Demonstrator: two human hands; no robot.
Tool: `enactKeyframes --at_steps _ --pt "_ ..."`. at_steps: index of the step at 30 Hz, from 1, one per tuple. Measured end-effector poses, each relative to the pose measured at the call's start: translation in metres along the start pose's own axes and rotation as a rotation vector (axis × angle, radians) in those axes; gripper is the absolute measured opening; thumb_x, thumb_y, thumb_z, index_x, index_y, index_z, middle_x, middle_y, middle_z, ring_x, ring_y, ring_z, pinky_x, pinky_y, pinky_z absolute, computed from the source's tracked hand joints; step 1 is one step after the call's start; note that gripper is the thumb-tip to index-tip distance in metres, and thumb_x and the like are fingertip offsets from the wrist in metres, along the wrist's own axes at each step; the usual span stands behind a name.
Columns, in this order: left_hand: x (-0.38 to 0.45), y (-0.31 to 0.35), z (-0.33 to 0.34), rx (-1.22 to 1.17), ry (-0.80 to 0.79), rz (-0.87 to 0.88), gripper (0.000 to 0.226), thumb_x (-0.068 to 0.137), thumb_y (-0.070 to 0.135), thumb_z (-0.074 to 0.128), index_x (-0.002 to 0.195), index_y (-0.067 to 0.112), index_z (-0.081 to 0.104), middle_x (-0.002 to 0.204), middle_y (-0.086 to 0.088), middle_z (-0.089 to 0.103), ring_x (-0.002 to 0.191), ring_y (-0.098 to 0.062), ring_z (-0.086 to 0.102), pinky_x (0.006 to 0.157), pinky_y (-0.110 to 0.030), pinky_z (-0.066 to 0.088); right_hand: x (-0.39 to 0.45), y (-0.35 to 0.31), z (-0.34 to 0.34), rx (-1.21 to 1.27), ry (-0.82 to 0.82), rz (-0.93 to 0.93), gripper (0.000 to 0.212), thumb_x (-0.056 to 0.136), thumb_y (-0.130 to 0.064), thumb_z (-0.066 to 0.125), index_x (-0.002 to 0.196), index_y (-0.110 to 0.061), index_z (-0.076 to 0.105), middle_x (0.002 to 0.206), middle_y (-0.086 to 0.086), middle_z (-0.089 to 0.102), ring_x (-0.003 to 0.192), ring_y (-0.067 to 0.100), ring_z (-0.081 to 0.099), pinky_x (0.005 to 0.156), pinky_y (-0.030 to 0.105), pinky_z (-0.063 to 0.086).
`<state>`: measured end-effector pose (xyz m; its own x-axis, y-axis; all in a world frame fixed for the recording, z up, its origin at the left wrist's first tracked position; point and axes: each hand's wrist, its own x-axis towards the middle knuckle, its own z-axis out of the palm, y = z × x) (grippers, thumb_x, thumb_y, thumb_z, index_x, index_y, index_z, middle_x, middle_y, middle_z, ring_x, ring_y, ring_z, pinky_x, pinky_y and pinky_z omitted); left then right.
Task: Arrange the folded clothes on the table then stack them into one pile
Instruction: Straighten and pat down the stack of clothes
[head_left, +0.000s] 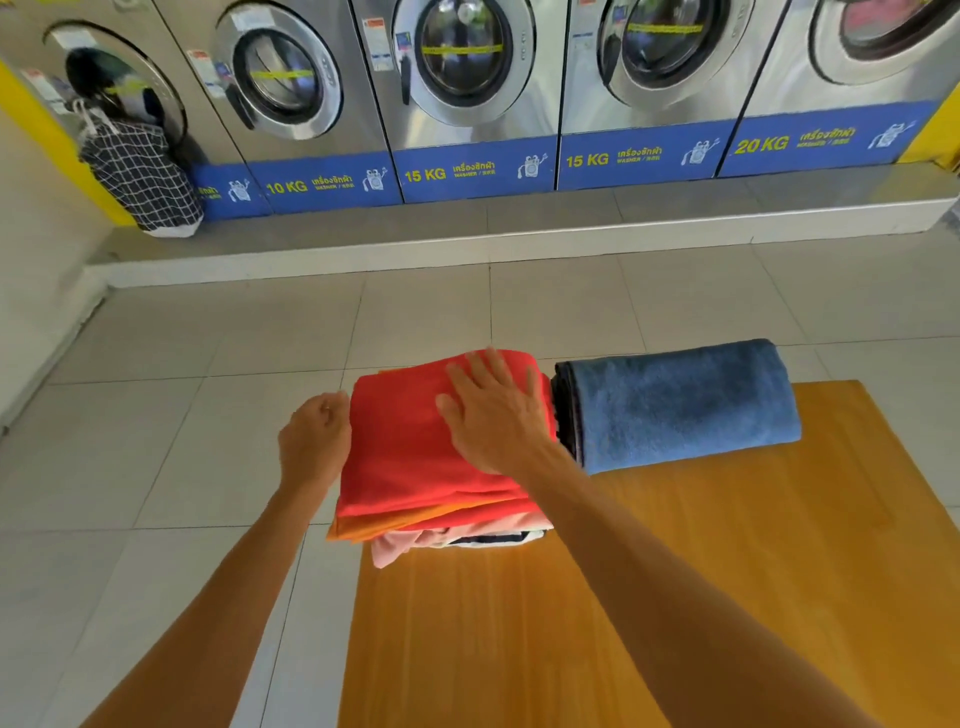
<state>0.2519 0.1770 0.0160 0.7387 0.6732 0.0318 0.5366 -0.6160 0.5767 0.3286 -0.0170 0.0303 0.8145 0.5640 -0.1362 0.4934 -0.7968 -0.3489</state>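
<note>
Nearest the camera, bare wooden table (649, 597), smooth orange-brown grain, free of cloth along the near edge. Further in, at the far left corner of the table, a pile of folded clothes (441, 514): a red piece (410, 447) on top, soft and matte, folded to a rough rectangle; below it an orange layer peeking out at the near edge, then pale pink cloth and a white piece with a dark stripe, their edges ragged and uneven. Pile overhanging the left edge of the table a little. Right hand (493, 415) flat on the red piece, fingers straight and spread, pressing down, gripping nothing. Left hand (314, 441) at the left side of the pile, fingers curled against the red edge; whether pinching cloth or only steadying it, impossible to tell. Just beside the pile, touching or nearly so, toward the far right of the table, a blue towel (680, 405): thick, plush terry, folded into a fat rounded bundle with a darker layer showing at its left end. Judged step: squaring and flattening the main pile, stacking nearly done, with the blue towel not yet on it. Next move likely calling for both hands under the bulky towel, a lift and a centred set-down on the red top, since so tall and soft a pile could lean or slide. Beyond the table, pale floor tiles, then a row of steel washing machines (457, 78) with blue labelled bases, and a checked laundry bag (140, 176) at the far left.
</note>
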Motion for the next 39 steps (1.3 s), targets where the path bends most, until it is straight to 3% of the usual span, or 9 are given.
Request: enactKeyframes --at_steps 2,7,12,15,19,23,29,34,39 --pt "0.002 0.014 0.002 -0.029 -0.04 -0.05 0.052 0.099 0.046 0.042 0.079 0.004 0.065 0.071 -0.005 0.061 0.074 -0.028 0.061 0.068 -0.033 0.041 -0.002 -0.003 0.014 -0.017 -0.016 -0.034 0.065 0.104 -0.054 0.015 0.161 -0.023 0.016 0.171 0.002 0.003 0.157 0.021 -0.005 0.123 0.061 -0.002" --pt "0.022 0.016 -0.002 -0.166 -0.056 -0.183 0.035 0.095 0.041 0.055 0.096 0.009 0.071 0.089 -0.006 0.069 0.085 -0.028 0.067 0.076 -0.039 0.057 -0.001 0.018 0.018 -0.061 0.023 0.039 0.066 0.102 -0.059 0.011 0.161 -0.03 0.01 0.171 -0.003 0.002 0.157 0.02 -0.005 0.122 0.062 -0.004" --pt "0.017 0.006 -0.022 -0.327 -0.061 -0.259 0.038 0.097 0.039 0.051 0.096 0.006 0.068 0.089 -0.014 0.072 0.064 -0.021 0.066 0.057 -0.032 0.057 -0.004 0.024 0.004 -0.102 -0.005 0.19 0.061 0.106 -0.047 0.014 0.162 -0.024 0.005 0.17 0.003 -0.001 0.157 0.028 -0.008 0.12 0.067 -0.004" --pt "0.001 0.01 -0.021 -0.217 -0.303 -0.264 0.057 0.093 0.061 0.042 0.087 0.009 0.065 0.081 -0.008 0.069 0.072 -0.025 0.066 0.054 -0.027 0.049 -0.013 -0.005 0.008 -0.026 0.034 0.012 0.06 0.105 -0.052 0.015 0.16 -0.031 0.012 0.17 0.002 -0.004 0.156 0.026 -0.011 0.119 0.066 -0.007" --pt "-0.004 0.01 -0.011 -0.199 -0.344 -0.199 0.043 0.091 0.051 0.056 0.092 0.011 0.071 0.091 -0.01 0.073 0.086 -0.03 0.068 0.068 -0.035 0.053 -0.035 -0.035 0.033 -0.038 0.007 -0.173 0.062 0.101 -0.061 0.016 0.158 -0.037 0.022 0.171 0.002 0.0 0.157 0.025 -0.006 0.121 0.066 -0.004" --pt "-0.004 0.004 -0.015 -0.44 -0.365 -0.373 0.03 0.088 0.046 0.064 0.08 0.017 0.065 0.101 -0.013 0.071 0.097 -0.034 0.067 0.087 -0.047 0.056 -0.036 -0.018 0.03 -0.091 0.019 -0.07 0.062 0.101 -0.061 0.007 0.159 -0.039 0.013 0.17 -0.004 0.0 0.157 0.022 -0.006 0.122 0.06 -0.009" --pt "-0.015 0.01 -0.013 -0.256 -0.298 -0.286 0.042 0.094 0.056 0.047 0.073 0.021 0.056 0.082 -0.005 0.063 0.088 -0.031 0.065 0.086 -0.047 0.055 -0.028 0.001 0.008 -0.044 -0.015 0.24 0.064 0.106 -0.048 0.012 0.162 -0.017 0.006 0.171 0.0 -0.002 0.157 0.023 -0.009 0.122 0.062 -0.006" --pt "-0.024 0.02 -0.01 -0.127 -0.249 -0.185 0.057 0.098 0.055 0.035 0.091 0.007 0.064 0.082 -0.009 0.064 0.078 -0.028 0.062 0.069 -0.035 0.048 -0.037 -0.033 0.019 -0.011 -0.025 -0.051 0.061 0.105 -0.05 0.011 0.161 -0.026 0.011 0.17 -0.001 -0.003 0.157 0.021 -0.01 0.121 0.062 -0.006" --pt "-0.023 0.016 -0.015 -0.248 -0.241 -0.269 0.052 0.098 0.051 0.039 0.104 0.009 0.067 0.089 -0.007 0.064 0.087 -0.031 0.062 0.083 -0.044 0.053 -0.045 -0.028 0.03 -0.056 -0.022 -0.124 0.068 0.098 -0.059 -0.002 0.16 -0.035 0.01 0.17 -0.006 -0.001 0.157 0.018 -0.005 0.125 0.055 -0.002"
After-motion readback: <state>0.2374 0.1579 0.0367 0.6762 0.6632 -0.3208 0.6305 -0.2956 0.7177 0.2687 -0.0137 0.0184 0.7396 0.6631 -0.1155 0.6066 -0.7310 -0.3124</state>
